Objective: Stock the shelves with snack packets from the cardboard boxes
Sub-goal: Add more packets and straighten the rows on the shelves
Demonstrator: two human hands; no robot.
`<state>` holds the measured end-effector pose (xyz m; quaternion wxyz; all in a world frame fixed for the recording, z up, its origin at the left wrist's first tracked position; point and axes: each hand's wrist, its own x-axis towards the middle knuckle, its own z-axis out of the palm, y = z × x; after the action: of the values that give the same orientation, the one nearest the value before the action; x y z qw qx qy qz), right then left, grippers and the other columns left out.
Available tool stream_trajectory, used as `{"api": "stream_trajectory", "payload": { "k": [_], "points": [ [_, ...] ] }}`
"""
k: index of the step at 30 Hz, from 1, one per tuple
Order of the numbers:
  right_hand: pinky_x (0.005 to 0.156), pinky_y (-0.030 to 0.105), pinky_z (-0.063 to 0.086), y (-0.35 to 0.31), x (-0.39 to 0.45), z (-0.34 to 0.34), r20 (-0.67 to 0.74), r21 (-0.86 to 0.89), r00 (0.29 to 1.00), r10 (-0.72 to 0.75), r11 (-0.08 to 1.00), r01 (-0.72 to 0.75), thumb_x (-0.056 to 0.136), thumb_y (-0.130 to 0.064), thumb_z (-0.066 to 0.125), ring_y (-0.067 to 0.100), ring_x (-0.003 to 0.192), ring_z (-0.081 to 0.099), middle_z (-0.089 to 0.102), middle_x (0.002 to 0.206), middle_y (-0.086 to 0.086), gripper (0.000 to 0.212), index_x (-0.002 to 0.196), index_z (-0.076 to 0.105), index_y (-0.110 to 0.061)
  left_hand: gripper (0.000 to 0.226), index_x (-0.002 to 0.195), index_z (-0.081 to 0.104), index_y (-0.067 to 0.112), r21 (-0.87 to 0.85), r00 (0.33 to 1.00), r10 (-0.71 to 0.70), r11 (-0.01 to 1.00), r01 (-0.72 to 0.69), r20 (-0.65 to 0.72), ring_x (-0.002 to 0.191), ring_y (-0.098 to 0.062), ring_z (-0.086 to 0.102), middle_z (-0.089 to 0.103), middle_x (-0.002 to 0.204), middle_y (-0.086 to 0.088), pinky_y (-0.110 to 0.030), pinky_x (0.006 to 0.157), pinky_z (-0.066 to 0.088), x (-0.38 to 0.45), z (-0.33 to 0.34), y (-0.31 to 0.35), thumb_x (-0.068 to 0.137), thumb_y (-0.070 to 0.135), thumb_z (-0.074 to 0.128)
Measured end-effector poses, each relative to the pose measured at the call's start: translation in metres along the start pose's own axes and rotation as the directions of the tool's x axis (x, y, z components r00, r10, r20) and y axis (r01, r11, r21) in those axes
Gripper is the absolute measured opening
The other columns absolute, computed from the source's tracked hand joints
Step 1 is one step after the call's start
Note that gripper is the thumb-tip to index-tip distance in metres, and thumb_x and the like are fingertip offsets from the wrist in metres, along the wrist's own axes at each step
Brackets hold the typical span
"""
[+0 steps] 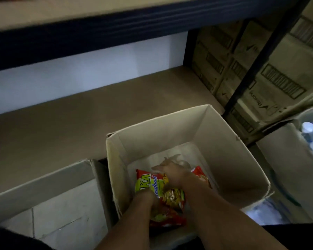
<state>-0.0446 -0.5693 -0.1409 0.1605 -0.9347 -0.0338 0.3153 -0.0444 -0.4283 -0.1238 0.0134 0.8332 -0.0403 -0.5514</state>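
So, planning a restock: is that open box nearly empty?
Nearly empty: the cardboard box shows bare floor, a few snack packets left.

bare forearms (220,221), dark clothing (294,235)

1. Open cardboard box (179,141): tall walls on all four sides, access from the top only.
2. Both forearms reach down through that opening; the left hand (148,199) and right hand (173,175) lie on the snack packets (152,184) at the bottom.
3. Shelf board (79,120) behind the box: bare, broad surface.
4. Upper shelf's dark beam (98,33) caps the headroom.
5. Dark upright post (251,69) and stacked cartons (260,60) block the right.
6. Second box (49,177) sits close on the left.
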Motion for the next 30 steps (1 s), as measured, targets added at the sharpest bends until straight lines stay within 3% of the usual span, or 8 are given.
{"api": "stream_trajectory", "payload": {
  "k": [4, 8, 12, 15, 23, 25, 28, 30],
  "points": [
    [0.111, 0.046, 0.034, -0.003, 0.026, 0.017, 0.086, -0.097, 0.994, -0.064, 0.993, 0.072, 0.069, -0.034, 0.088, 0.033, 0.134, 0.041, 0.043, 0.145, 0.013, 0.109, 0.155, 0.021, -0.030, 0.062, 0.155, 0.021, 0.006, 0.085, 0.998, -0.004, 0.996, -0.001, 0.057, 0.142, -0.034, 0.034, 0.029, 0.157, -0.017, -0.040, 0.116, 0.032, 0.007, 0.001, 0.002, 0.103, 0.022, 0.050],
    [0.116, 0.055, 0.022, -0.002, 0.042, 0.044, 0.131, -0.196, 0.991, -0.035, 0.979, 0.061, 0.072, -0.039, 0.085, 0.037, 0.139, 0.035, 0.033, 0.153, 0.014, 0.118, 0.155, 0.001, -0.041, 0.053, 0.148, 0.038, 0.004, -0.007, 0.999, -0.024, 1.000, 0.024, -0.023, 0.132, -0.027, 0.051, 0.047, 0.147, -0.014, -0.031, 0.104, 0.046, 0.026, 0.006, -0.014, 0.098, 0.009, 0.057],
    [0.106, 0.050, 0.034, 0.003, 0.047, 0.050, 0.068, -0.127, 0.997, 0.021, 0.992, -0.012, 0.089, -0.035, 0.067, 0.038, 0.132, 0.042, 0.042, 0.143, 0.015, 0.095, 0.154, -0.002, -0.046, 0.051, 0.136, 0.054, 0.008, -0.062, 0.979, -0.078, 0.996, 0.068, -0.188, 0.127, -0.021, 0.056, 0.056, 0.139, -0.009, -0.023, 0.094, 0.046, 0.036, 0.000, -0.023, 0.089, 0.017, 0.072],
    [0.107, 0.051, 0.033, 0.015, 0.043, 0.041, -0.049, -0.068, 0.987, 0.151, 0.986, -0.155, 0.095, -0.017, 0.052, 0.037, 0.140, 0.034, 0.035, 0.151, 0.014, 0.085, 0.154, -0.003, -0.045, 0.034, 0.118, 0.066, 0.011, -0.071, 0.951, 0.022, 0.996, -0.047, -0.310, 0.114, -0.025, 0.064, 0.067, 0.123, -0.011, -0.029, 0.089, 0.050, 0.039, -0.007, -0.016, 0.084, 0.012, 0.067],
    [0.102, 0.049, 0.039, 0.068, 0.026, 0.039, -0.223, 0.147, 0.849, 0.479, 0.878, -0.456, 0.092, -0.024, 0.063, 0.035, 0.130, 0.039, 0.033, 0.147, 0.012, 0.096, 0.155, -0.007, -0.040, 0.029, 0.108, 0.073, 0.024, 0.251, 0.783, 0.428, 0.903, -0.349, -0.451, 0.112, -0.025, 0.064, 0.070, 0.114, -0.004, -0.029, 0.096, 0.047, 0.047, -0.041, 0.032, 0.084, 0.012, 0.062],
    [0.105, 0.047, 0.038, 0.077, 0.024, 0.045, -0.279, 0.196, 0.790, 0.545, 0.838, -0.509, 0.094, -0.024, 0.059, 0.034, 0.135, 0.037, 0.028, 0.153, 0.012, 0.092, 0.155, -0.008, -0.039, 0.029, 0.111, 0.073, 0.023, 0.311, 0.723, 0.498, 0.866, -0.391, -0.479, 0.118, -0.022, 0.061, 0.071, 0.114, -0.005, -0.032, 0.112, 0.033, 0.055, -0.047, 0.040, 0.086, 0.018, 0.058],
    [0.107, 0.048, 0.036, 0.083, 0.022, 0.051, -0.277, 0.304, 0.731, 0.624, 0.778, -0.549, 0.095, -0.027, 0.059, 0.036, 0.139, 0.034, 0.025, 0.155, 0.018, 0.095, 0.153, -0.015, -0.041, 0.037, 0.126, 0.065, 0.027, 0.447, 0.597, 0.580, 0.813, -0.374, -0.554, 0.146, -0.023, 0.031, 0.057, 0.140, -0.006, -0.050, 0.122, -0.002, 0.070, -0.040, 0.047, 0.096, 0.015, 0.048],
    [0.108, 0.053, 0.035, 0.077, 0.019, 0.052, -0.223, 0.363, 0.726, 0.651, 0.746, -0.558, 0.093, -0.036, 0.061, 0.038, 0.140, 0.031, 0.022, 0.156, 0.020, 0.098, 0.150, -0.019, -0.044, 0.049, 0.141, 0.052, 0.025, 0.549, 0.439, 0.635, 0.772, -0.322, -0.635, 0.151, -0.033, 0.014, 0.041, 0.154, -0.010, -0.055, 0.122, 0.005, 0.077, -0.019, 0.043, 0.094, 0.010, 0.049]
  ]
}}
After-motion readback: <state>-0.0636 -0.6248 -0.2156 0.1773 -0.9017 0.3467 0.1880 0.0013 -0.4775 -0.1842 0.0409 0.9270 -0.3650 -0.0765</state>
